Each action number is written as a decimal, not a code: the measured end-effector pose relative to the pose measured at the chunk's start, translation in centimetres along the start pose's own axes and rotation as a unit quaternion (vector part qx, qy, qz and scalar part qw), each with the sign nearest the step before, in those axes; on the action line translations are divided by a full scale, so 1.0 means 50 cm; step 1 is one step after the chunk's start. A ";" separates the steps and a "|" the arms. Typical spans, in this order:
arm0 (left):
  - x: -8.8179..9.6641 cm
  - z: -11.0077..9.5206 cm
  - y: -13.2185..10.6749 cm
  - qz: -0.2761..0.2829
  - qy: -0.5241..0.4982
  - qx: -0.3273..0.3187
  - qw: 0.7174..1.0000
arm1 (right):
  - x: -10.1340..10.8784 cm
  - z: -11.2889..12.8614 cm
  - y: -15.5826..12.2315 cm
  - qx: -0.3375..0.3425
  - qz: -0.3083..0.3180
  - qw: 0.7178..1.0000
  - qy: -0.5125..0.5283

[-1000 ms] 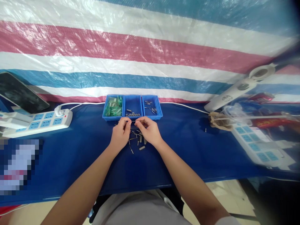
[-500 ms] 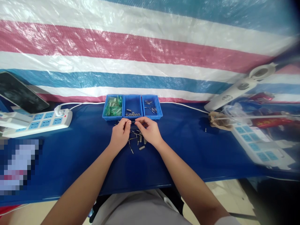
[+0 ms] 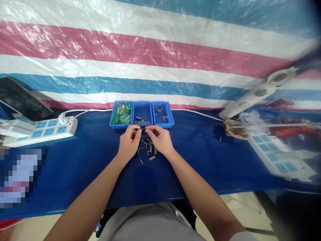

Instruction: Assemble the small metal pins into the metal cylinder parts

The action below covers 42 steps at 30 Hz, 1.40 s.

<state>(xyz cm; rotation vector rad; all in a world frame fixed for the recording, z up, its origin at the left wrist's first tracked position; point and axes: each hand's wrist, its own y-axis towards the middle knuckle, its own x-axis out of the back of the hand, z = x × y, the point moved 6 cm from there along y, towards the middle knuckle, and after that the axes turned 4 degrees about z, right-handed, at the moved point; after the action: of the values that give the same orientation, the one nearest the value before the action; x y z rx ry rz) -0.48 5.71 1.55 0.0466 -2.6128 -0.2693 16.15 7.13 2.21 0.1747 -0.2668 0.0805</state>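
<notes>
A thin metal rod (image 3: 142,129) spans the gap between my two hands, just in front of the blue bins. My left hand (image 3: 129,142) has thumb and forefinger at the rod's left end. The right end is pinched by the fingertips of my right hand (image 3: 160,140); the ends themselves are hidden. Beneath and between the hands lies a loose pile of thin metal pins (image 3: 146,147) and short grey cylinders (image 3: 152,158) on the blue table (image 3: 200,160).
Three joined blue bins hold green packets (image 3: 121,113), small metal rings (image 3: 142,122) and thin pins (image 3: 164,117). Power strips stand left (image 3: 50,130) and right (image 3: 273,154). A phone (image 3: 22,97) leans at left. A small screw (image 3: 220,139) lies near a brown paper cup (image 3: 234,130).
My left thumb and forefinger have shifted slightly, with a wider gap showing between them. More of the rod shows between the hands. The pile and bins look unchanged.
</notes>
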 end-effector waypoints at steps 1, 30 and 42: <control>-0.001 0.000 0.000 0.002 0.001 -0.002 1.000 | 0.000 -0.001 0.000 0.000 0.000 1.000 -0.001; -0.003 0.002 0.000 0.009 -0.008 -0.001 1.000 | -0.002 0.007 -0.002 0.014 0.003 1.000 -0.017; -0.004 -0.008 0.000 0.025 0.036 -0.015 0.999 | -0.008 0.010 -0.005 0.046 0.020 0.999 -0.016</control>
<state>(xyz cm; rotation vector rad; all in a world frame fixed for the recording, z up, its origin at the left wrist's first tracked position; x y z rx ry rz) -0.11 5.67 1.80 -0.0186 -2.5348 -0.2827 15.66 6.76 2.55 0.2624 -0.2988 0.1307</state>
